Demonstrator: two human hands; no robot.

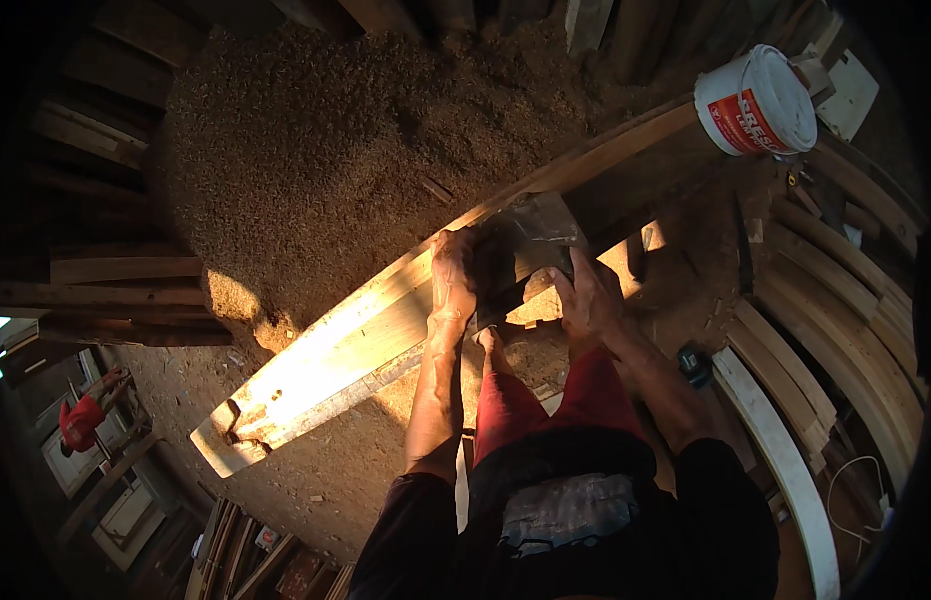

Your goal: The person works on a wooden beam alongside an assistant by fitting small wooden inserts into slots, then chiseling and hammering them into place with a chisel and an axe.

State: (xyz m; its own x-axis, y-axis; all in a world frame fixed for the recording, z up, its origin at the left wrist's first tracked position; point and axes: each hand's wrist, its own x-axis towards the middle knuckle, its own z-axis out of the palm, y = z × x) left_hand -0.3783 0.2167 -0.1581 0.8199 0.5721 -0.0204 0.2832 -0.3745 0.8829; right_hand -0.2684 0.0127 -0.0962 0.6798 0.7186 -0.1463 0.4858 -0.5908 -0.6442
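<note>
A long wooden workbench [320,360] runs slantwise in front of me, from lower left to upper right, its near-left part in bright sun. Over its shaded middle is a dark, boxy thing with a greyish flat face [543,218]; shadow hides its kind. My left hand [452,272] is closed at its left side, fingers curled and partly hidden. My right hand [591,295] is bent round its near right side, with thumb and fingers partly showing. Between the hands, the lower part of the thing is too dark to make out.
A white bucket [755,105] with a red label stands at the bench's far right end. Beyond the bench lies a big heap of wood shavings [315,160]. Curved planks [835,270] are stacked at right, more timber [125,270] at left. A person in red [83,422] is far left.
</note>
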